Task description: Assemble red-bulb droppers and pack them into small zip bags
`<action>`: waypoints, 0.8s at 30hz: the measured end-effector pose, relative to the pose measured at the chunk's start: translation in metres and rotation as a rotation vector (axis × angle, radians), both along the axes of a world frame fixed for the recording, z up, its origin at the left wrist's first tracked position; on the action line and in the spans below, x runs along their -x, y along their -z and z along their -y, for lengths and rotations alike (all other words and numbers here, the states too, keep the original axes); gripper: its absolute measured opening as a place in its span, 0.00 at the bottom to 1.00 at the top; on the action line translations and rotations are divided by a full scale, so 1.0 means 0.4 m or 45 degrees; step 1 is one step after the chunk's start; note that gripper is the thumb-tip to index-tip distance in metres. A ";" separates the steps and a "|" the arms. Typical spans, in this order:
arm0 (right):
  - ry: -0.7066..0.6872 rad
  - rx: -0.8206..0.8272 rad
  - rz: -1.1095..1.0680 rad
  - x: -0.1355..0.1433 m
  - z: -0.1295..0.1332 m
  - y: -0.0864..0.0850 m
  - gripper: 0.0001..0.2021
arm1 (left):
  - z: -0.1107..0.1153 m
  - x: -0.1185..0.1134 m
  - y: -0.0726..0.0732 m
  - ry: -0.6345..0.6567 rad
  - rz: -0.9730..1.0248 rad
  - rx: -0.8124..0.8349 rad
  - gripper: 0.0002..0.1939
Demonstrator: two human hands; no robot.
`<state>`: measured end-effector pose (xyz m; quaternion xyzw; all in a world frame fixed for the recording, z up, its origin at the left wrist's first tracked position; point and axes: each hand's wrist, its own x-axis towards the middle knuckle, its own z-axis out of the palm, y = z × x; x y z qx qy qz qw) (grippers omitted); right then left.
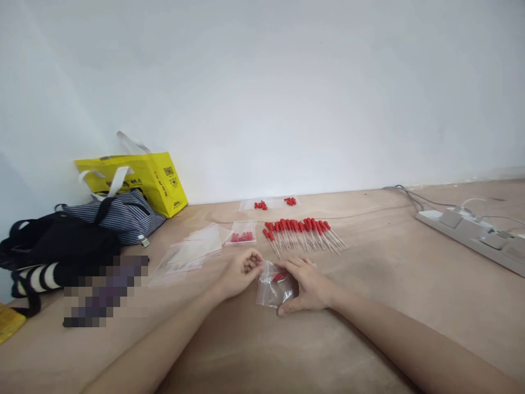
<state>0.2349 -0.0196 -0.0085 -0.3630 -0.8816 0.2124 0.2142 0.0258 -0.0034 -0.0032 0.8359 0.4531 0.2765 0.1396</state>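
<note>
Bag (266,296) is steadied by R hand (310,284), fingers spread; L hand's (240,273) curled at edge, grip unclear. Red bits (279,277) may be spilled if unsealed bag's tipped.

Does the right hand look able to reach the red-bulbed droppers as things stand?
Probably yes: the red-bulbed droppers lie just beyond the right hand, with nothing upright between, though that hand is on a zip bag.

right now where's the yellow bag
In the head view, the yellow bag stands at the left, against the wall, just behind the striped bag.
</note>
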 end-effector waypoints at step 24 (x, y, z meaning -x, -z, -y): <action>-0.052 0.031 0.018 -0.012 -0.009 -0.002 0.42 | -0.314 0.039 -0.071 0.380 -0.750 -0.241 0.06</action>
